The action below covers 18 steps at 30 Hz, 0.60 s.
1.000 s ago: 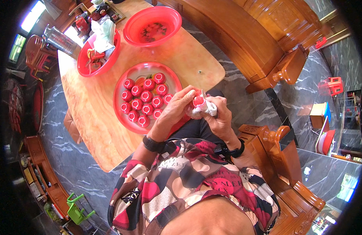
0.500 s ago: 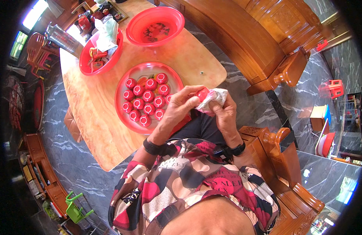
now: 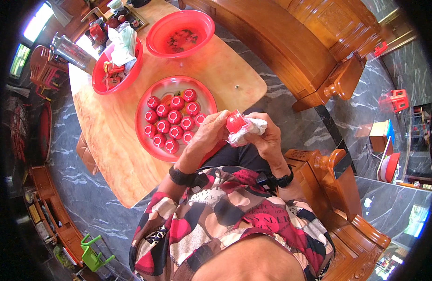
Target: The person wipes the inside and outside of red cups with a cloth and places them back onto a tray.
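Observation:
A small red cup [image 3: 235,122] is between my hands, beyond the right side of a round red-rimmed tray. My left hand [image 3: 209,133] grips the cup's left side with fingers and thumb. With my right hand [image 3: 266,136] I pinch a crumpled white cloth [image 3: 246,130] that presses against the cup's right and lower side. On the tray [image 3: 146,138] several matching red cups [image 3: 175,116] sit upside down, their pale-ringed bases facing up. My left forearm and hand partly hide the tray's right edge.
Beyond the tray stands a wide red basin [image 3: 179,49]. A smaller red basin [image 3: 130,76] to its left holds a white plastic bag [image 3: 124,43] and wrappers. The tabletop [image 3: 100,140] is stone-patterned. Carved wooden benches [image 3: 291,61] stand at the right, and a green stool [image 3: 91,255] at lower left.
The cup has turned between my fingers and shows more of its red side. The cloth has shifted down and around it. The whole view has swung slightly.

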Tool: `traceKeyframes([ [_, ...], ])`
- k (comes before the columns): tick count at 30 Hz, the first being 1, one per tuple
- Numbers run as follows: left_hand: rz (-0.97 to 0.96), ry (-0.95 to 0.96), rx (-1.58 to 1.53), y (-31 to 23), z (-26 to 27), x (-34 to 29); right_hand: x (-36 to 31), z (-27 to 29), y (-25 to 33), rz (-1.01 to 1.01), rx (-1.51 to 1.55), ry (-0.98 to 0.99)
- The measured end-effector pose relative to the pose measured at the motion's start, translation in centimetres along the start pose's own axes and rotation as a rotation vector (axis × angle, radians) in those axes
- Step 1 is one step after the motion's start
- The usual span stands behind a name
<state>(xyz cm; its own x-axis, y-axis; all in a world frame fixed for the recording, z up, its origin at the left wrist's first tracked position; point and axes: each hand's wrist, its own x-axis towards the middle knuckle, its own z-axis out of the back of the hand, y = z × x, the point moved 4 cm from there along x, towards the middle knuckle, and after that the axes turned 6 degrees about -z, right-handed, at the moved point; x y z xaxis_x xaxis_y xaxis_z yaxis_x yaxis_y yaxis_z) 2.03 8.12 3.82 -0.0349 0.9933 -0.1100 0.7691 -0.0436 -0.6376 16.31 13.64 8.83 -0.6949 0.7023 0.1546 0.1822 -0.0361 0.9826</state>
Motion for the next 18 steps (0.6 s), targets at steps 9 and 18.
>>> traceKeyframes([
  [9,-0.451,-0.139,1.384,-4.2,-3.1,-1.3,0.7,-0.2,-2.4,-0.17,0.166,-0.111],
  [18,-0.834,-0.121,1.439,-4.2,-4.0,-1.4,1.1,0.1,-4.1,-0.294,0.491,-0.179],
])
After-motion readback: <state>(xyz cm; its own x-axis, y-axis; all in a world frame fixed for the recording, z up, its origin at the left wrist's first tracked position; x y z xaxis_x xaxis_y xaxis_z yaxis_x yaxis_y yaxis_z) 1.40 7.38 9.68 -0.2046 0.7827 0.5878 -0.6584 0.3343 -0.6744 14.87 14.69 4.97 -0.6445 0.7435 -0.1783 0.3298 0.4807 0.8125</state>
